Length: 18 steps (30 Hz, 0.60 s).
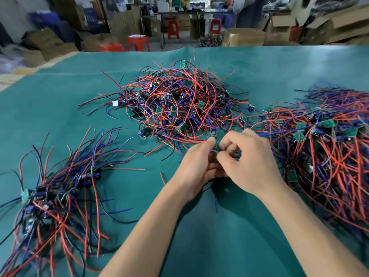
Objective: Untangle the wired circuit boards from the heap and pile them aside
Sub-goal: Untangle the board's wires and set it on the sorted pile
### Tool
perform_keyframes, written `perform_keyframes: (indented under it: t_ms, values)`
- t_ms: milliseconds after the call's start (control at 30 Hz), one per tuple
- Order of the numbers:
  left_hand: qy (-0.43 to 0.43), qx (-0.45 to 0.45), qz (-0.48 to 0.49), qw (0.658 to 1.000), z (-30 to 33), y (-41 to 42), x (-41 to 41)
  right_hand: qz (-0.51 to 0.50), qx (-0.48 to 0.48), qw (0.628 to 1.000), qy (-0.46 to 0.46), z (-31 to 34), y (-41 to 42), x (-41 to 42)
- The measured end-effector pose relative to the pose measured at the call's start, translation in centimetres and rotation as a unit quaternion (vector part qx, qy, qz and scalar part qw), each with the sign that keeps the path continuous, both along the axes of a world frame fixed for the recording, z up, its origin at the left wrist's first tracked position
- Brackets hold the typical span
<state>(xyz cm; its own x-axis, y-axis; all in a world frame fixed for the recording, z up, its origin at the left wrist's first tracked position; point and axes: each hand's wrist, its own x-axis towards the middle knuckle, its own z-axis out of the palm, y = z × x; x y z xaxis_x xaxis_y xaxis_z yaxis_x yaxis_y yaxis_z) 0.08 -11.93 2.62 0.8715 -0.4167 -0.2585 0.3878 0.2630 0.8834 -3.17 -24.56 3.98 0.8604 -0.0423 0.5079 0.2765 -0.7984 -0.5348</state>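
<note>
Pinching one small green circuit board between left hand and right hand, fingers curled tight, probably to free its wires. Tangled heap at twelve o'clock; sorted bundle at nine; larger pile at three.

right pile (cut off by edge), left fingers hidden.
</note>
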Motion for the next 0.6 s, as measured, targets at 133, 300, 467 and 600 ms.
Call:
perform_keyframes:
  t_ms: [133,300,467,600]
  values:
    - [-0.030,-0.007,-0.029,0.999,-0.3,0.2,0.1,0.017,0.069,0.995,0.063,0.5,0.2,-0.3]
    - [-0.074,-0.018,-0.014,0.997,-0.4,0.3,0.1,0.040,0.101,0.986,0.128,0.5,-0.8,-0.1]
    - [-0.095,-0.019,0.030,0.995,-0.3,0.4,0.1,0.049,0.091,0.979,0.175,0.6,-0.9,-0.1]
    - [-0.095,-0.017,0.022,0.995,-0.1,0.6,0.3,0.042,0.282,0.922,0.263,1.2,-0.7,0.0]
